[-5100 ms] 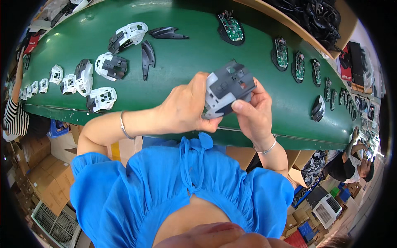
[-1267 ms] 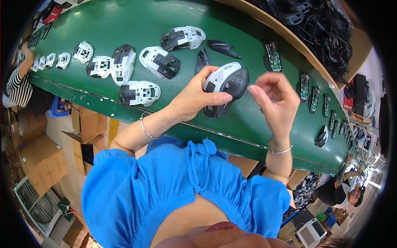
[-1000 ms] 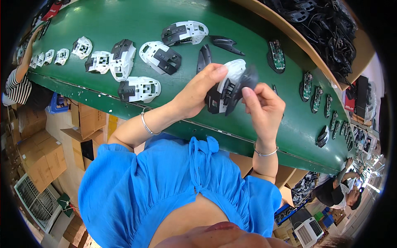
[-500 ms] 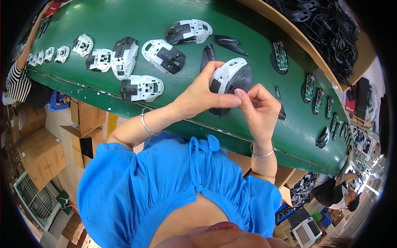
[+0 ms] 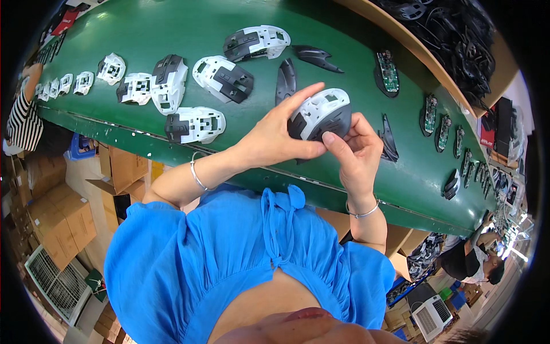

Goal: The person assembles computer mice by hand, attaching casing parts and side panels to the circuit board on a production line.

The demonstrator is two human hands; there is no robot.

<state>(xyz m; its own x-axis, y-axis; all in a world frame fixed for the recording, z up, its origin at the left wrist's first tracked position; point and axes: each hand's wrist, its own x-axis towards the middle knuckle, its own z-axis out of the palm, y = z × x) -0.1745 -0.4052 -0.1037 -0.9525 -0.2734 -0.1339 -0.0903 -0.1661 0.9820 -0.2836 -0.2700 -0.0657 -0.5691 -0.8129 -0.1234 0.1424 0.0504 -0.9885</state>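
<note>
Above the near edge of the table, a white and black computer mouse shell [image 5: 324, 110] is held between both my hands, tilted so its white framed top and dark ribbed side show. My left hand [image 5: 281, 131] grips it from the left, thumb along the lower edge and index finger stretched past the top. From the right, my right hand [image 5: 357, 150] has its thumb pressed on the dark side piece, with the fingers curled behind. Those fingertips are partly hidden. Loose black side pieces lie just beyond, one curved [image 5: 285, 81] and another pointed [image 5: 316, 57].
More white and black mouse shells [image 5: 222, 78] lie on the green table [image 5: 338, 26], trailing off left. Another black piece [image 5: 389, 139] lies right of my hands. Circuit boards on black bases [image 5: 387, 74] line the right side. A carton of black parts [image 5: 447, 51] stands at the far right.
The mouse shell has turned and tilted in my hands, so more of its white top shows. My left index finger has straightened, and my right thumb has shifted slightly on the dark side.
</note>
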